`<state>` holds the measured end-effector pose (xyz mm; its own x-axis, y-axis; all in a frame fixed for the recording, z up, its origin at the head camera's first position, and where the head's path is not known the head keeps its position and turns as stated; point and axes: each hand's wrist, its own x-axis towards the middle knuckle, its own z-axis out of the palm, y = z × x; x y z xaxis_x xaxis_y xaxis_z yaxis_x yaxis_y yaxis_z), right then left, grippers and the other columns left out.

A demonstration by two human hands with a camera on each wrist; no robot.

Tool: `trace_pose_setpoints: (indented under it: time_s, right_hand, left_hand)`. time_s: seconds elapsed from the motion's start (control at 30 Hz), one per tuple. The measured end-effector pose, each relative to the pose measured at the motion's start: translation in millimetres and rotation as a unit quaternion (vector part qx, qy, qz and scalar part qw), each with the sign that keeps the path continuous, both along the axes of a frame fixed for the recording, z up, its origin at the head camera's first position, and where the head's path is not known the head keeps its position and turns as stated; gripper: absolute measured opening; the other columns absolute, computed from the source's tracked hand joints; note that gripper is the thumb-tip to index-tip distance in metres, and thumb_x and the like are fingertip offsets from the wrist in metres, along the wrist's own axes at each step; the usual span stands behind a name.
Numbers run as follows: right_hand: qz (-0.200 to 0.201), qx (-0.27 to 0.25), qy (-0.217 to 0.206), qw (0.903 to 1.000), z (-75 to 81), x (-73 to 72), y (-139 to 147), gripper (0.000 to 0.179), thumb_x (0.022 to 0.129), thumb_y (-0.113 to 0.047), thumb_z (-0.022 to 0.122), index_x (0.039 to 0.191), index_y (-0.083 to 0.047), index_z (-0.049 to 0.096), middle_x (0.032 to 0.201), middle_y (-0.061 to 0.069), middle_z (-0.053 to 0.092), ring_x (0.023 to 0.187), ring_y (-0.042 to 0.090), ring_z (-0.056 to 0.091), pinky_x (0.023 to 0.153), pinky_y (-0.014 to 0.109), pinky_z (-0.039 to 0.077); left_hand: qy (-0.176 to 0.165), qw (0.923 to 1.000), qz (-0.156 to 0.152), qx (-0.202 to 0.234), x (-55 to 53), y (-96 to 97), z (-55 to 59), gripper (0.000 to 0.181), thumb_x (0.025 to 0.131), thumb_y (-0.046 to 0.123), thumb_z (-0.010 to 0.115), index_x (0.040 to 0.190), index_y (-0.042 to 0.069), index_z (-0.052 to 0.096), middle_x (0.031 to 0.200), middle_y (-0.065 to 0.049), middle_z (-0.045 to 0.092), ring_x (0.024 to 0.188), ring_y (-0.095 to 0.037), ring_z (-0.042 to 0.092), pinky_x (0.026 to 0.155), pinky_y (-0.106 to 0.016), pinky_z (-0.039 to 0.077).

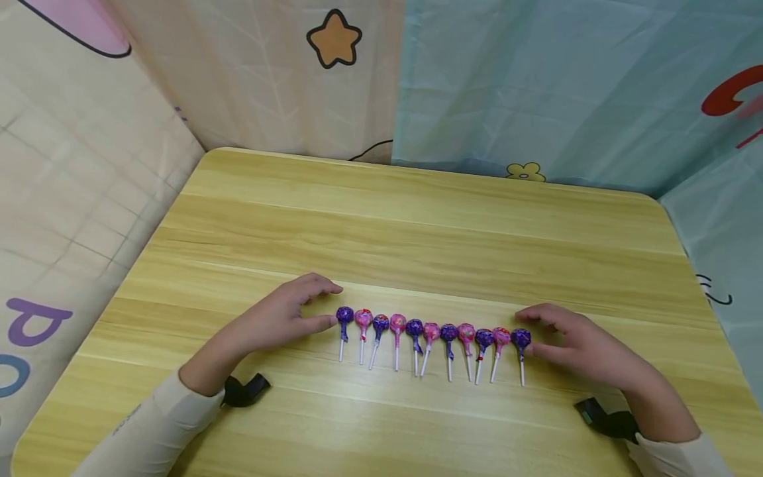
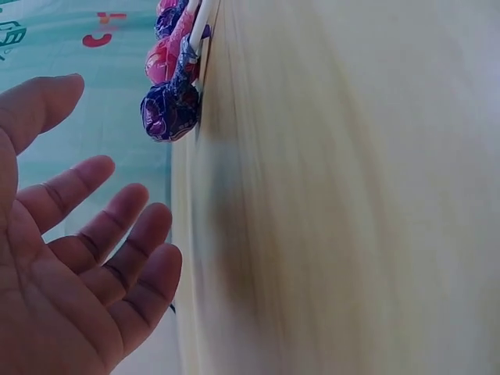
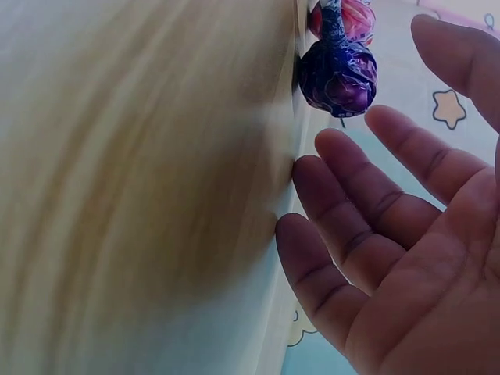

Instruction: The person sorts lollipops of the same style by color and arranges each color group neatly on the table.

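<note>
Head view: eleven ball-shaped, white-stemmed lollipops (image 1: 414, 327), wrapped alternately in purple and pink, lie in one row on the yellowish wood-grain table (image 1: 417, 232). Left hand (image 1: 292, 311) (fingers spread) is just beside the leftmost purple lollipop (image 1: 344, 315); right hand (image 1: 578, 341), likewise spread, is beside the rightmost purple lollipop (image 1: 521, 338).
</note>
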<state>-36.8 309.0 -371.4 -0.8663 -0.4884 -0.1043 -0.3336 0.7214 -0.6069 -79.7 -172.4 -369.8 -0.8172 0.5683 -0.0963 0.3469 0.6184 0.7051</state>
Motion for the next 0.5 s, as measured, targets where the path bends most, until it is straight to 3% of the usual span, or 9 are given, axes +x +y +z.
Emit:
trace_pose_setpoints:
  time_s: [0.3,0.5]
  right_hand:
    - [0.004,0.012,-0.011,0.9999,3.6,-0.6,-1.5,0.037,0.094,-0.025,0.07,0.129,-0.016,0.061,0.127,-0.001,0.061,0.117,0.02,0.055,0.093,0.023,0.044]
    - [-0.001,0.02,-0.022,0.9996,4.5,-0.9,-1.3,0.038,0.095,-0.027,0.069,0.129,-0.016,0.061,0.127,0.0,0.061,0.118,0.023,0.054,0.094,0.025,0.044]
  left_hand:
    - [0.023,0.9994,0.024,-0.013,0.1,1.2,-3.8,0.047,0.091,0.028,0.074,0.132,0.011,0.061,0.131,-0.003,0.056,0.125,-0.026,0.052,0.104,-0.05,0.042]
    - [0.008,0.9999,0.012,-0.008,-0.8,1.0,-5.7,0.047,0.092,0.03,0.073,0.133,0.012,0.06,0.132,-0.002,0.056,0.125,-0.025,0.052,0.104,-0.05,0.042]
